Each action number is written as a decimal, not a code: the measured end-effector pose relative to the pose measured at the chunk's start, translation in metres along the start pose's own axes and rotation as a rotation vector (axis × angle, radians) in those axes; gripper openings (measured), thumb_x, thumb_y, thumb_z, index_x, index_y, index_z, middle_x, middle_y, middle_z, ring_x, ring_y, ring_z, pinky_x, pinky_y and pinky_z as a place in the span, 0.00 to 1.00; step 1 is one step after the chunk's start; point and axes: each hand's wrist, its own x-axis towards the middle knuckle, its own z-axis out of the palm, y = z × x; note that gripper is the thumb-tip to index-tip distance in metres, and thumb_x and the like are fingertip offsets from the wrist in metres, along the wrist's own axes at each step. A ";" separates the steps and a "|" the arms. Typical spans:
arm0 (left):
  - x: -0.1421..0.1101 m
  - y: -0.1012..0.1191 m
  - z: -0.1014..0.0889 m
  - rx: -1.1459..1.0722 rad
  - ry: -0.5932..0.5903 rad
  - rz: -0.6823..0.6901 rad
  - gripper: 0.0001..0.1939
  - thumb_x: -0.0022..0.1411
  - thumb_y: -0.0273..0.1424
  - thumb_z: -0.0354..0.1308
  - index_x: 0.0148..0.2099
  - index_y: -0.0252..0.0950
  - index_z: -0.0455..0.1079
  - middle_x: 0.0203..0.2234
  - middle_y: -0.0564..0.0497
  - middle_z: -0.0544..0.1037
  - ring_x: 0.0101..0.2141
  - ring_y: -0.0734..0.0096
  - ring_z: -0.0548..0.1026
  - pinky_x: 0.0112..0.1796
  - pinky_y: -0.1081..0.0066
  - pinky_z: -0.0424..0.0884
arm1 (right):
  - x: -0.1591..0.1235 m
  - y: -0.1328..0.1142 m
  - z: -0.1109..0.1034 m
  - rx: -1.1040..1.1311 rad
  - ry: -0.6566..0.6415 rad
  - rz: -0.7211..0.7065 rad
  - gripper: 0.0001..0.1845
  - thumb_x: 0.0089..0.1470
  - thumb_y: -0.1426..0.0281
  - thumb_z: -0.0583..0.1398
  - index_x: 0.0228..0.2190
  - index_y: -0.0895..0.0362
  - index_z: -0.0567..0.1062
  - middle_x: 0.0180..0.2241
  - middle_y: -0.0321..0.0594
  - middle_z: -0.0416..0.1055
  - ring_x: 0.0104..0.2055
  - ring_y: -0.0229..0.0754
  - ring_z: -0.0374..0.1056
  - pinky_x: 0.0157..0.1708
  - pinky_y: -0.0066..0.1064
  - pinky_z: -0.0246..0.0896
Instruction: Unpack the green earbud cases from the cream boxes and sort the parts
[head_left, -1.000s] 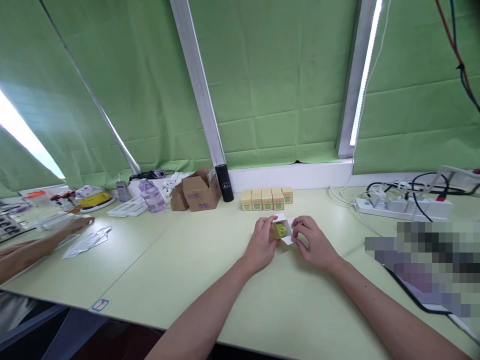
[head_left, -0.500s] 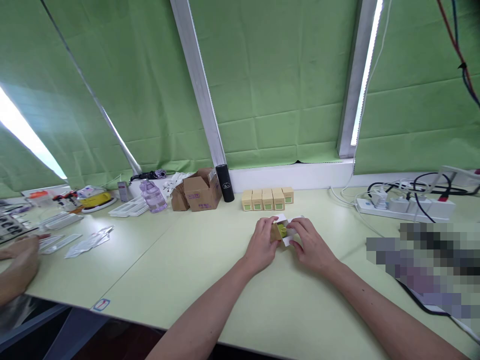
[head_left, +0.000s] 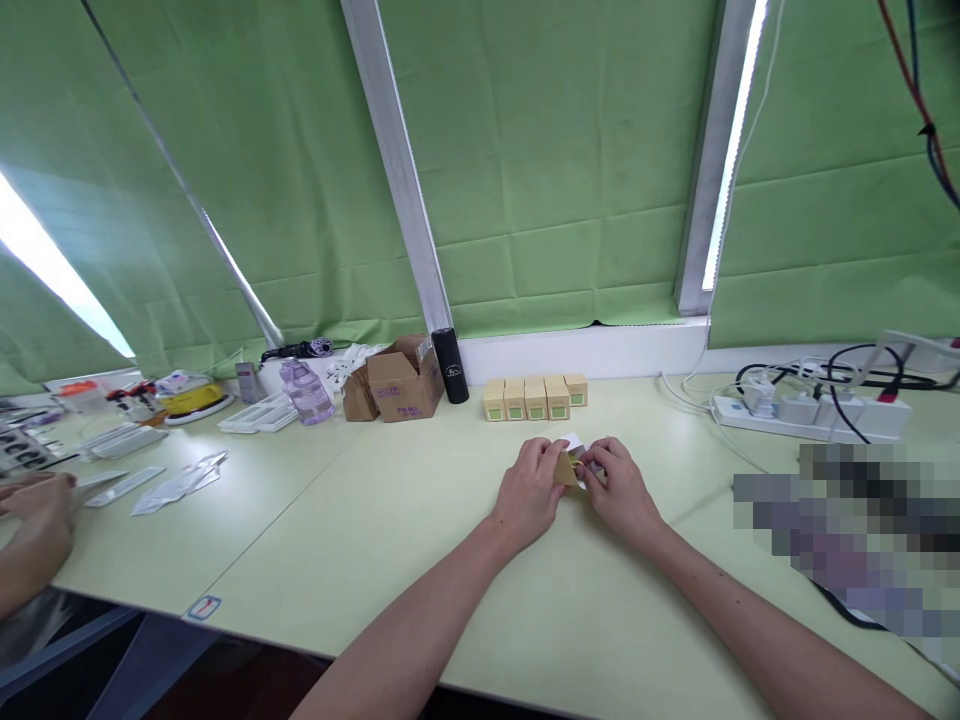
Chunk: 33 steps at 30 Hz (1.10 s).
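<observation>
A small tan cardboard box [head_left: 565, 469] is held in my left hand [head_left: 528, 490], its fingers wrapped round the side. White flaps stand out at its open end, which is turned to the right. A bit of something yellow-green shows inside. My right hand [head_left: 616, 492] is at that end, thumb and fingertips pinched together at the opening; what they hold is too small to make out. Beyond both hands a row of several similar tan boxes [head_left: 535, 399] with green-edged labels stands on the table.
At the back are an open brown carton [head_left: 406, 386], a black cylinder [head_left: 450, 366] and a purple-tinted bottle [head_left: 306, 392]. On the right lies a power strip [head_left: 810, 414] with cables. A co-worker's hand [head_left: 37, 510] is at the far left, near white packets [head_left: 178, 484].
The box has turned, showing more of its tan side and less of its yellow-green inside. My right fingertips have drawn together at its opening. The co-worker's hand has shifted slightly left.
</observation>
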 end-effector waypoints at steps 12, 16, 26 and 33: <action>0.001 -0.005 0.000 0.014 0.077 -0.032 0.37 0.63 0.24 0.59 0.68 0.50 0.51 0.56 0.44 0.65 0.56 0.53 0.68 0.44 0.57 0.78 | 0.003 -0.011 -0.011 0.276 0.056 0.174 0.12 0.63 0.58 0.58 0.33 0.52 0.72 0.46 0.45 0.77 0.45 0.47 0.74 0.45 0.43 0.74; 0.001 -0.006 0.000 0.007 0.098 -0.037 0.37 0.62 0.23 0.59 0.69 0.50 0.51 0.56 0.45 0.65 0.56 0.55 0.69 0.44 0.58 0.77 | 0.003 -0.008 -0.011 0.362 0.068 0.245 0.17 0.62 0.51 0.58 0.34 0.52 0.71 0.45 0.46 0.79 0.41 0.48 0.76 0.43 0.43 0.74; 0.002 -0.012 -0.002 -0.117 0.185 -0.132 0.36 0.63 0.24 0.59 0.70 0.48 0.53 0.56 0.43 0.65 0.57 0.54 0.68 0.53 0.54 0.73 | 0.009 0.006 -0.019 0.439 0.226 0.329 0.18 0.61 0.50 0.59 0.35 0.51 0.70 0.42 0.47 0.79 0.40 0.48 0.74 0.41 0.42 0.71; 0.006 -0.023 0.004 -0.401 0.328 -0.221 0.36 0.64 0.26 0.60 0.70 0.49 0.53 0.59 0.44 0.64 0.60 0.57 0.66 0.60 0.52 0.67 | 0.013 0.016 -0.023 0.362 0.289 0.358 0.16 0.59 0.52 0.59 0.34 0.52 0.71 0.40 0.46 0.79 0.40 0.49 0.74 0.40 0.42 0.70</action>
